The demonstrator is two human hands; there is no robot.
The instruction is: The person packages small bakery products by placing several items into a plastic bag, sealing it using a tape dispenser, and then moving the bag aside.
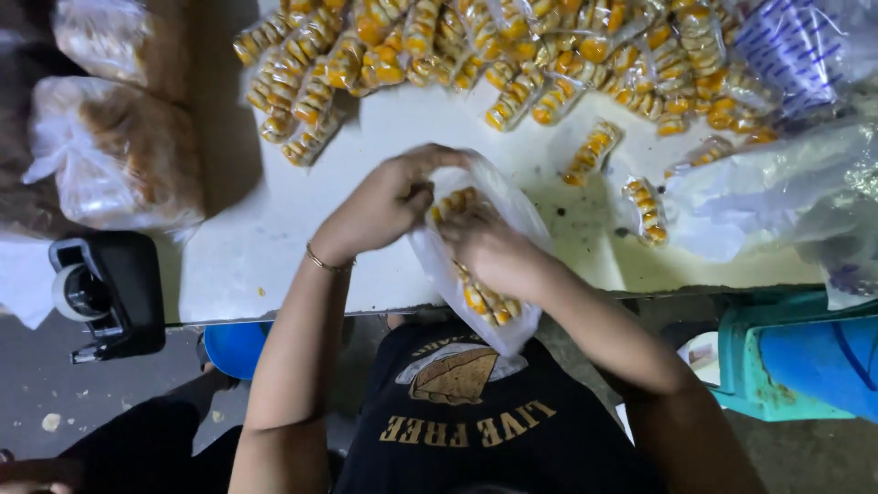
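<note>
A white table (256,247) stands on grey concrete floor (55,384); a teal stool (759,366) sits beside it.

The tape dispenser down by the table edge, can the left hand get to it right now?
Probably not yet: the left hand is busy gripping the clear bag, though nothing lies between it and the tape dispenser.

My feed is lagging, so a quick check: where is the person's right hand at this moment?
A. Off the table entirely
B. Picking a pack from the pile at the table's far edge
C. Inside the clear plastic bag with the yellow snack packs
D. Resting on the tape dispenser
C: the right hand is pushed into the clear plastic bag among yellow snack packs, while the left hand holds the bag's mouth.
</note>
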